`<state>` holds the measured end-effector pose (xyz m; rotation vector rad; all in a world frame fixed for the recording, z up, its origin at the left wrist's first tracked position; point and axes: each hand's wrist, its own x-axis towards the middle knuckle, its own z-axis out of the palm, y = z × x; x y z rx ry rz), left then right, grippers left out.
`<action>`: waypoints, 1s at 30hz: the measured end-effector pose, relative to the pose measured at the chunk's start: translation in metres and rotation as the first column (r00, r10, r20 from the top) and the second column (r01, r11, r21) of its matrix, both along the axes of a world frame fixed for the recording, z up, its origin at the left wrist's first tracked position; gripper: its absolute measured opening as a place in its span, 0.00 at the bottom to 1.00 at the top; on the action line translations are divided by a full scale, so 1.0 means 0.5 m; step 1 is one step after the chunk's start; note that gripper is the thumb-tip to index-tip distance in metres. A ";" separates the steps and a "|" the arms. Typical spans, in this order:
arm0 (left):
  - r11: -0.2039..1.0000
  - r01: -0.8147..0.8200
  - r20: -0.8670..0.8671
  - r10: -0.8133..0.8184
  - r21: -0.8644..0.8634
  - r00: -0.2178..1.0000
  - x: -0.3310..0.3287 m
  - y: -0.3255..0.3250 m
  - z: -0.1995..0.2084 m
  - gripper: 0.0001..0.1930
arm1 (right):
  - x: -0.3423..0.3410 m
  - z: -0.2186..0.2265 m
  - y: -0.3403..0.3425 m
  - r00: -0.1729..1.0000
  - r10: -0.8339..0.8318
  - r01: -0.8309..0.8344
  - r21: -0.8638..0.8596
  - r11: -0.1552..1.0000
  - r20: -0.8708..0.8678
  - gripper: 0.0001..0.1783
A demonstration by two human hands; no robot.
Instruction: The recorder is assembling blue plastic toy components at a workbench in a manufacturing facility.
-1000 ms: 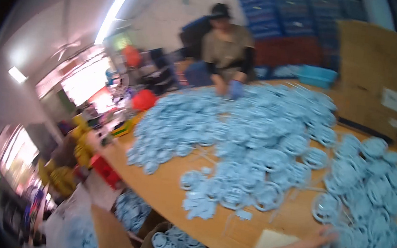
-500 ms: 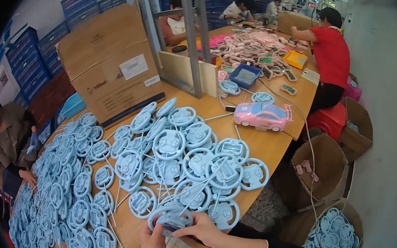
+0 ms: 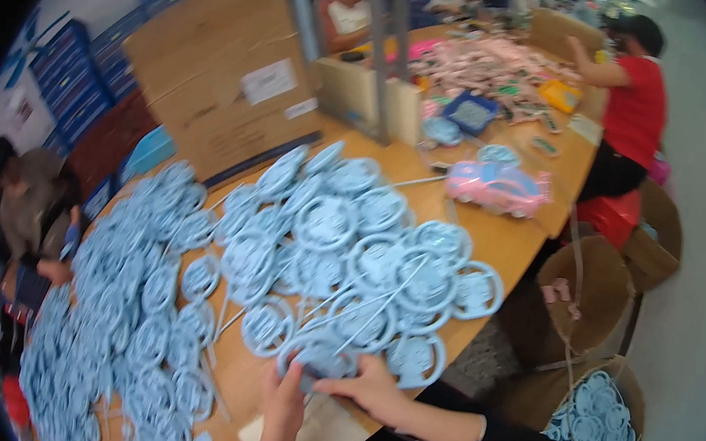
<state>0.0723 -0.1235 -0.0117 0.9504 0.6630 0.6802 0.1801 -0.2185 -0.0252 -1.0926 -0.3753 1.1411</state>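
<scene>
Near the front edge of the table, my left hand (image 3: pixel 283 404) and my right hand (image 3: pixel 375 392) are both closed on a light blue plastic toy steering wheel (image 3: pixel 318 354). The left thumb presses on its near side; the right fingers grip its right side. Motion blur hides the wheel's details. Just beyond it lies a heap of similar blue steering wheels (image 3: pixel 325 222), some with thin rods sticking out. Under my hands there is a pale flat board (image 3: pixel 329 431) on the wooden table (image 3: pixel 466 338).
More blue wheels (image 3: pixel 124 281) spread across the left, where a co-worker (image 3: pixel 33 201) reaches in. A large cardboard box (image 3: pixel 221 75) and a metal frame stand behind. A pink toy car (image 3: pixel 499 187) sits far right. Open cartons (image 3: pixel 596 414) line the right floor.
My view has shifted, so the scene sits farther right and higher, with blur. Both hands keep hold of the steering wheel. The co-worker's arm at the left has shifted slightly.
</scene>
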 end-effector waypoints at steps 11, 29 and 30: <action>0.998 0.070 -0.078 -0.070 -0.001 0.995 -0.009 0.016 -0.018 0.16 | -0.006 0.019 0.002 0.987 0.014 -0.015 -0.007 1.000 -0.163 0.17; 0.998 -0.033 -0.038 0.035 0.054 0.999 0.011 -0.001 -0.003 0.16 | 0.000 0.022 0.002 0.970 0.013 0.009 0.086 0.996 -0.242 0.24; 0.998 -0.032 -0.036 0.034 0.055 0.999 0.012 -0.001 -0.002 0.16 | 0.001 0.021 0.003 0.969 0.028 -0.005 0.096 0.995 -0.244 0.24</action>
